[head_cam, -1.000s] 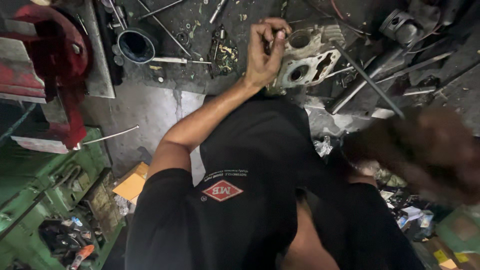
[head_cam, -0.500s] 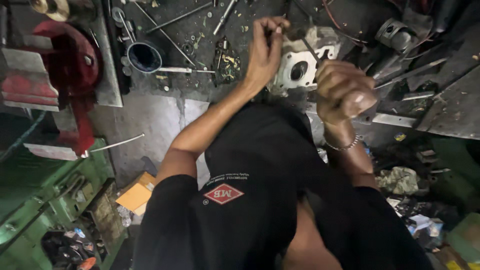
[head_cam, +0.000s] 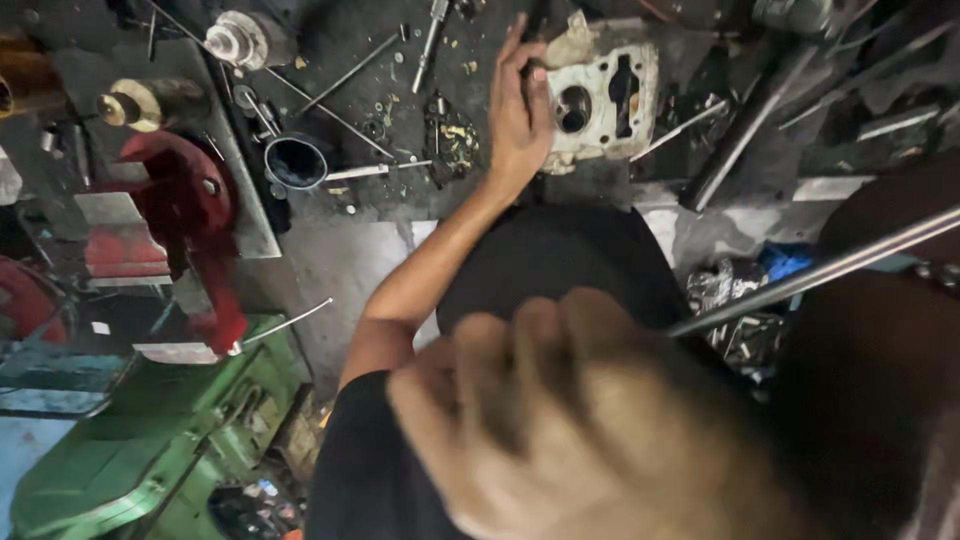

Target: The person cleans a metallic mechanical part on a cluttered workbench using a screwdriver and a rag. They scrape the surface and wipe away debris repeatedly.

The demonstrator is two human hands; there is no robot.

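My left hand (head_cam: 520, 110) reaches out over a dirty workbench and rests against a grey cast-metal engine part (head_cam: 610, 95) with round and oblong holes. Its fingers are closed on a small dark tool (head_cam: 535, 22) at the part's top left corner. My right hand (head_cam: 590, 420) is raised close to the camera, large and blurred, with its fingers curled. A long shiny metal rod (head_cam: 830, 268) runs from that hand towards the right edge. My black shirt (head_cam: 560, 260) fills the middle of the view.
A red vise (head_cam: 190, 215) stands at the left above a green machine body (head_cam: 150, 440). A dark round cup (head_cam: 295, 160), thin rods (head_cam: 345, 75), bolts and scraps lie on the bench. Metal bars (head_cam: 740, 150) and crumpled plastic (head_cam: 740, 310) lie to the right.
My right hand has risen from beside the engine part to just under the camera, bringing the rod across the right side. My left hand stays at the part. The view has tilted.
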